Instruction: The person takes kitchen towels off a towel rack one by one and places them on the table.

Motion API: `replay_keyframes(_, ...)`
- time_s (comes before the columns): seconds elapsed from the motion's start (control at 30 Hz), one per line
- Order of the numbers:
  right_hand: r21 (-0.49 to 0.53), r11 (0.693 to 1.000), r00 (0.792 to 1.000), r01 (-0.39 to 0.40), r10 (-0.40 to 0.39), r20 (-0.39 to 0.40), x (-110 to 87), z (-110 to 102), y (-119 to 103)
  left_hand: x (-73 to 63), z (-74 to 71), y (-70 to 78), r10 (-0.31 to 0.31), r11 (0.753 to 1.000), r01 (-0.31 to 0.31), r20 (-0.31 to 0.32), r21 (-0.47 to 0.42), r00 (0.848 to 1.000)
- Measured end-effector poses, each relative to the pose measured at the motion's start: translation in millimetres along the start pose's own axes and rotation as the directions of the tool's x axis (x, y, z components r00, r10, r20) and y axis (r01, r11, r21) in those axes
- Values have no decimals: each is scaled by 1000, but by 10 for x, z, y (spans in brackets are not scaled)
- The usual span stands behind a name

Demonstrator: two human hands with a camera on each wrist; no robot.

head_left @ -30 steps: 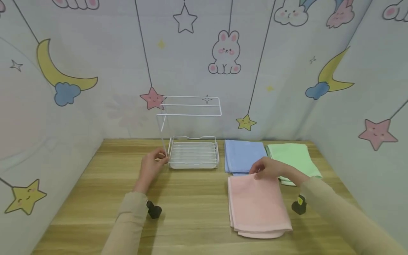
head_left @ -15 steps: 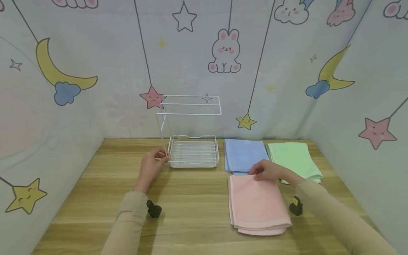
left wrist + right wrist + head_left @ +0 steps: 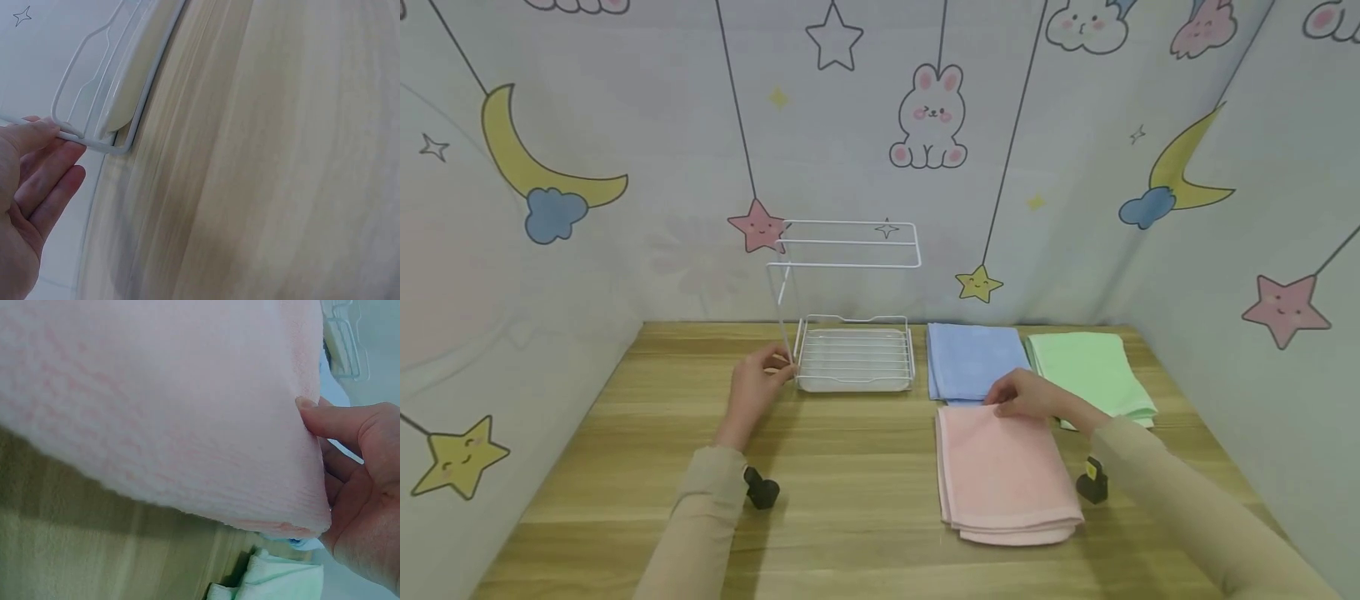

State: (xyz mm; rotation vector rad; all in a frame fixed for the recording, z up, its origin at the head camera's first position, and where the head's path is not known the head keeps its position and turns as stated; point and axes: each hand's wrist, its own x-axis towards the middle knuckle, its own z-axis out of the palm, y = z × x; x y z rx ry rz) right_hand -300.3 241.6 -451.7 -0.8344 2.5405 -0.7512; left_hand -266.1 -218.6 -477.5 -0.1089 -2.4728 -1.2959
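Observation:
In the head view my left hand point(image 3: 756, 390) pinches the lower left corner of a white wire rack point(image 3: 797, 367). The left wrist view shows the thumb on top of the wire point(image 3: 94, 144) and fingers underneath. A tall side and upper bars rise from the rack's base, where a white tray point(image 3: 853, 385) sits. On the right, my right hand point(image 3: 1030, 395) pinches the far edge of a folded pink towel point(image 3: 1003, 475). Its thumb presses the towel's face in the right wrist view; the other fingertips are hidden behind the cloth.
A folded blue towel point(image 3: 973, 358) lies right of the rack, partly behind the pink one. Beside it is a folded green towel point(image 3: 1086, 371). The wooden table point(image 3: 842, 492) ends at a printed cloth wall point(image 3: 700, 167) at the back and sides.
The right forearm has shifted slightly left, and the pink towel's near edge sits a little farther from me. Both hands keep their grips; the rack stays put.

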Motion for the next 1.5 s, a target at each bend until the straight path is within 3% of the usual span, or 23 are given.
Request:
replay_keyframes(0.33, -17, 1000, 999, -13, 12, -41, -20, 10, -10, -28, 26, -37, -4, 1000, 4, 2, -1, 1000)
replay_keyframes(0.8, -44, 999, 999, 26, -26, -17, 73, 25, -78, -45, -51, -41, -23, 1000, 23, 3, 3, 1000)
replay_keyframes(1.1, -41, 999, 1000, 0, 0, -1, 16, -5, -88, -12, -58, 12, -76, 997, 76, 78, 2, 994)
replay_keyframes(1.5, -63, 998, 999, -6, 4, -37, 2, -13, -56, 75, -91, 6, -46, 998, 50, 144, -24, 989)
